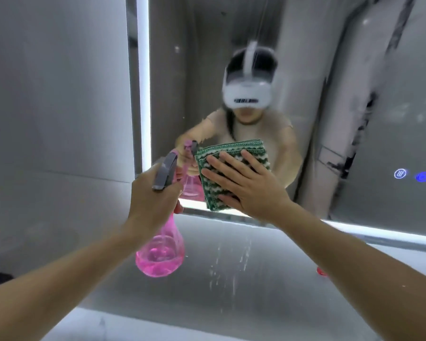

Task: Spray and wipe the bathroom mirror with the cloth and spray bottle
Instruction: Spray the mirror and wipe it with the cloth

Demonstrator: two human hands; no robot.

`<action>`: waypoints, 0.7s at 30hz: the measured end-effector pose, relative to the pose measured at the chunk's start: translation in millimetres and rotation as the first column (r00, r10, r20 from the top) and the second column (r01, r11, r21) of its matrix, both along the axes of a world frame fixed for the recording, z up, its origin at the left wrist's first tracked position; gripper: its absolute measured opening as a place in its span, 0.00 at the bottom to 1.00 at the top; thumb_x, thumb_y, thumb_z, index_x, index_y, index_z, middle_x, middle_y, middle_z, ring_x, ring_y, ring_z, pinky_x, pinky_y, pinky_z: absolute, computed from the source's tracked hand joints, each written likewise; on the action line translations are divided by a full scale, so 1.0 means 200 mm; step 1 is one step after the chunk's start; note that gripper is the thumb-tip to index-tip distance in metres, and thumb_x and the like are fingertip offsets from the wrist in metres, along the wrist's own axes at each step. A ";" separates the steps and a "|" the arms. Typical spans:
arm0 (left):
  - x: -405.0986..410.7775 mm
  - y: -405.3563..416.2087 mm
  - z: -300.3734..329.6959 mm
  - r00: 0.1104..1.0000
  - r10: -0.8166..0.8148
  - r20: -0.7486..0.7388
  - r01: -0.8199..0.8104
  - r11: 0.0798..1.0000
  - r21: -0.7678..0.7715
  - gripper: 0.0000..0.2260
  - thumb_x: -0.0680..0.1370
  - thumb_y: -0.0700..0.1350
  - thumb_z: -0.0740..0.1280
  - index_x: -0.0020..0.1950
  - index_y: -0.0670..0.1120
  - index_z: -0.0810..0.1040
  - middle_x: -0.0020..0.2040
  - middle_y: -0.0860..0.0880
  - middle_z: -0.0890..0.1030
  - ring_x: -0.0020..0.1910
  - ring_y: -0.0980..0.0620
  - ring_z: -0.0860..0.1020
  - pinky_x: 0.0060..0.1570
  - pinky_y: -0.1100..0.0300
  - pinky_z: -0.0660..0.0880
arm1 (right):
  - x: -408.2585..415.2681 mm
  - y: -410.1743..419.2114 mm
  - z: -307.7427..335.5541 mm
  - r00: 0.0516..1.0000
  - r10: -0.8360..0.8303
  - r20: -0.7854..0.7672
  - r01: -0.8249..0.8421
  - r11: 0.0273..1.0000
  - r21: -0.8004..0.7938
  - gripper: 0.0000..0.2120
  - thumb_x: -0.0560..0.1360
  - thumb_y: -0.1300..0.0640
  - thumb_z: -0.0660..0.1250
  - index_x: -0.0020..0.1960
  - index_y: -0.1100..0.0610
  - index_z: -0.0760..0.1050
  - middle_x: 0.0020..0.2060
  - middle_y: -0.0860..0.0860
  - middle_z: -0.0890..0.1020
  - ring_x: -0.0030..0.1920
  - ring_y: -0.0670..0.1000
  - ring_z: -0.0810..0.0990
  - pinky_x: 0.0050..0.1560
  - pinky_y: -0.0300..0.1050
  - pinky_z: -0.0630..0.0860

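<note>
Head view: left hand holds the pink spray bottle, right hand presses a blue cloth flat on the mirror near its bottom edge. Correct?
One error: the cloth is green and white, not blue. The head view shows the rest as stated: left hand holds the pink spray bottle, right hand presses the cloth flat on the mirror near its bottom edge.

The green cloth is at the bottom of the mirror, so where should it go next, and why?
Probably slide the cloth upward: the right hand presses it flat near the mirror's bottom edge, while blurry streaks cover the glass higher up.
</note>
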State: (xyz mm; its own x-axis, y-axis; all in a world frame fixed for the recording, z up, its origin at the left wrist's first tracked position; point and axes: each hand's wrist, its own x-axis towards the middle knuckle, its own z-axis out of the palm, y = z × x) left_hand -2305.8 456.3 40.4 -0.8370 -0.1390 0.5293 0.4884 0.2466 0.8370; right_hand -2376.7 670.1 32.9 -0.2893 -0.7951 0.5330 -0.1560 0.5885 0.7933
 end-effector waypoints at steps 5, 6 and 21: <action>-0.03 0.00 0.32 0.995 0.036 -0.096 -0.035 0.999 0.015 0.03 0.73 0.30 0.63 0.43 0.36 0.75 0.29 0.43 0.73 0.18 0.58 0.71 0.18 0.69 0.67 | -0.03 0.00 0.44 0.998 -0.011 -0.062 0.013 1.000 0.027 0.27 0.81 0.41 0.50 0.76 0.51 0.57 0.75 0.51 0.60 0.75 0.53 0.55 0.74 0.53 0.45; -0.04 -0.01 0.38 0.992 0.049 -0.116 -0.047 0.999 0.020 0.04 0.73 0.30 0.63 0.44 0.36 0.76 0.28 0.44 0.73 0.18 0.58 0.71 0.18 0.69 0.67 | -0.03 0.00 0.54 0.996 -0.023 -0.082 0.026 0.999 0.028 0.27 0.81 0.41 0.49 0.76 0.50 0.57 0.75 0.51 0.60 0.75 0.53 0.56 0.74 0.53 0.45; -0.04 0.11 1.30 0.963 -0.012 -0.269 0.054 0.987 0.149 0.11 0.73 0.31 0.62 0.36 0.45 0.75 0.18 0.57 0.72 0.17 0.61 0.70 0.17 0.71 0.64 | 0.01 0.01 1.77 0.975 -0.158 -0.158 0.142 0.984 -0.110 0.29 0.78 0.38 0.40 0.77 0.46 0.45 0.77 0.48 0.50 0.76 0.50 0.46 0.74 0.50 0.37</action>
State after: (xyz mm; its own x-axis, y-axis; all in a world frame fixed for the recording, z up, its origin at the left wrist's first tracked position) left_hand -2313.6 478.8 300.0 -0.6740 -0.2109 0.7080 0.7043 0.1055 0.7020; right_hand -2374.7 672.1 387.8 -0.3026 -0.6914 0.6560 0.0686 0.6707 0.7385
